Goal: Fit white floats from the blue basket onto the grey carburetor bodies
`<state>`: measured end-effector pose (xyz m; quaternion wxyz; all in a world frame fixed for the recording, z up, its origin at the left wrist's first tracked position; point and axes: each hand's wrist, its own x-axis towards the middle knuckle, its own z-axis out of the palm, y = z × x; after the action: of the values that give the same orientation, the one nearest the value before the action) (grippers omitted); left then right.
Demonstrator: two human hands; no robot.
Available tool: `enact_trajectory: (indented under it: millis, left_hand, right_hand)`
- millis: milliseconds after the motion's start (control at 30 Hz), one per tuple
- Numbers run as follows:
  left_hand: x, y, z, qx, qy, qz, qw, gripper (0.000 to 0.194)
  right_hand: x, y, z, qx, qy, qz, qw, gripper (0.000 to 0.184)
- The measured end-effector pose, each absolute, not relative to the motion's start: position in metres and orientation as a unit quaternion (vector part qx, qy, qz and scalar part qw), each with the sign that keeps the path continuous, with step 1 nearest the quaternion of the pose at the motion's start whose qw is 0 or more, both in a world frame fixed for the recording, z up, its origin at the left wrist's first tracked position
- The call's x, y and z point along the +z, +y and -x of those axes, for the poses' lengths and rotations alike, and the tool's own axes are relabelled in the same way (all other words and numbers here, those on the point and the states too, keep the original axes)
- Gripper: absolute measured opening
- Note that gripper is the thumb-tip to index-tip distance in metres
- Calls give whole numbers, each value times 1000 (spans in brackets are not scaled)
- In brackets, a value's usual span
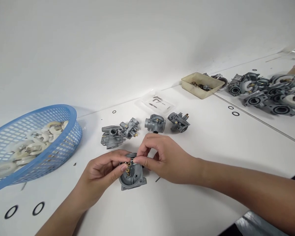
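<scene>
My left hand [102,172] grips a grey metal carburetor body [132,177] with brass jets, held just above the white table [186,157]. My right hand [162,159] is closed in a pinch at the top of that body, fingertips pressed together on a tiny part I cannot make out. Behind my hands lie several more grey carburetor bodies: a pair touching each other [118,132], one in the middle [155,123] and one to the right [179,122].
A blue plastic basket [64,144] with white floats stands at the left. Two black O-rings [24,209] lie near the front left edge. A clear tray of pins [158,102], a beige tray [201,84] and a heap of assembled carburetors [267,93] sit at the back right.
</scene>
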<state>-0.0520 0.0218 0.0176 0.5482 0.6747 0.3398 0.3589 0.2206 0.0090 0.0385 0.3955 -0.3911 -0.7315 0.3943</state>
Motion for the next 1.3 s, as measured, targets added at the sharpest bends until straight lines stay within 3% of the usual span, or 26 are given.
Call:
enact_trajectory:
  millis: [333,467,600,867,1000,1133,1300]
  left_hand:
    - [15,20,49,366,348,-681,531,12]
    - [19,18,46,367,335,-728,473,14]
    - [28,16,46,363,349,-787,356,18]
    - [53,5,63,365,450,-815,27,11]
    - [93,29,118,363,613,-697,-84,30]
    - [131,80,180,206,702,-682,-31,32]
    - [127,131,205,39,658,-748,76,39]
  right_hand:
    - [36,5,-218,413,-715,401,397,20]
    - [35,5,-218,421,-711,414,383,17]
    - [32,5,-216,423,-710,421,373,18]
    - [18,10,-212,414,-723,385,396,19]
    - [17,11,-212,396,-735,376,402,20]
    - [17,12,-211,382,-743,369,407,21]
    - [20,12,-210,366,-751,361,414,20]
